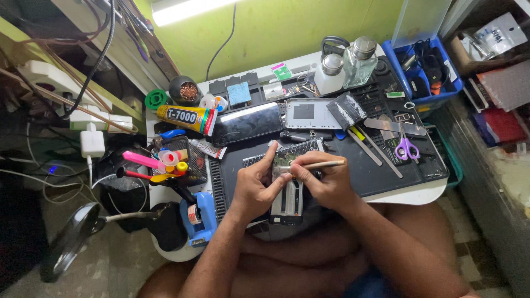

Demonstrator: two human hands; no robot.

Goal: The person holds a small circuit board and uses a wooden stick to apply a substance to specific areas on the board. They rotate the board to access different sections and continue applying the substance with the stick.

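Note:
My left hand [255, 185] holds an opened phone body [287, 201] with its green circuit board showing, at the near edge of the black work mat [375, 174]. My right hand [326, 182] grips a thin pale stick tool [320, 164] and its tip rests on the top of the board. Both hands touch the phone. My forearms reach in from the bottom of the view.
On the mat lie a dark phone screen [247, 123], a white back cover [309, 113], tweezers and purple-handled scissors [406, 147]. A yellow glue tube [186, 118], a mesh pen cup [171, 161], two glass bottles [348, 65] and a blue bin [422, 69] surround it. A magnifier lamp [72, 240] is lower left.

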